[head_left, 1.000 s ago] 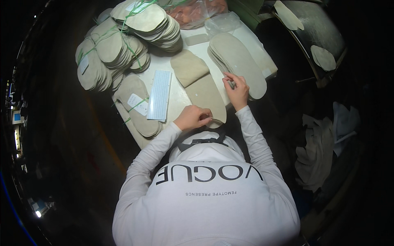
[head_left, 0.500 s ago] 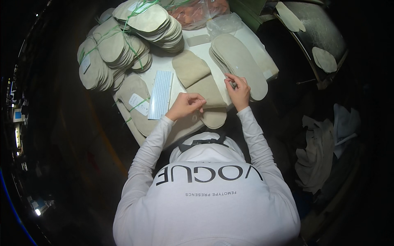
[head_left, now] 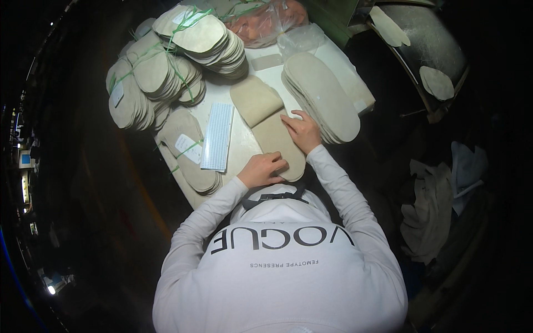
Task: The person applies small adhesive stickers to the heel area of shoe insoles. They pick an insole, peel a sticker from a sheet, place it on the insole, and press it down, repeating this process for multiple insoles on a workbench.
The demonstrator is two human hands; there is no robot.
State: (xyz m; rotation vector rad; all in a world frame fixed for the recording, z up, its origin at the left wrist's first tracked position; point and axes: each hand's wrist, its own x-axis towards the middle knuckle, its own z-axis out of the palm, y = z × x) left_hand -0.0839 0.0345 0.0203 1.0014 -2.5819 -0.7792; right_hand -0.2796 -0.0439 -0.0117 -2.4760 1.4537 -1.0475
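A beige sole-shaped piece [head_left: 277,143] lies flat on a stack of the same kind in front of me. Across its far part another beige piece [head_left: 256,102] is folded over. My left hand [head_left: 264,169] rests at the near end of the flat piece, its fingers curled closed; what they pinch, if anything, is hidden. Along the right edge my right hand [head_left: 302,132] lies with its fingers apart, the fingertips touching the surface by the fold. A blue-and-white gridded sheet [head_left: 218,137] is left of the hands.
Tied bundles of pale sole pieces [head_left: 152,72] crowd the back left of the white table [head_left: 242,145]. A labelled bundle [head_left: 186,152] sits at the left edge, a loose stack [head_left: 325,100] at the right. Behind are clear plastic bags [head_left: 272,23]. Cloth scraps [head_left: 427,211] hang low right.
The near folded flap now lies flat to the near end. My left hand has moved nearer to me; my right hand has shifted left onto the piece, its fingers spreading.
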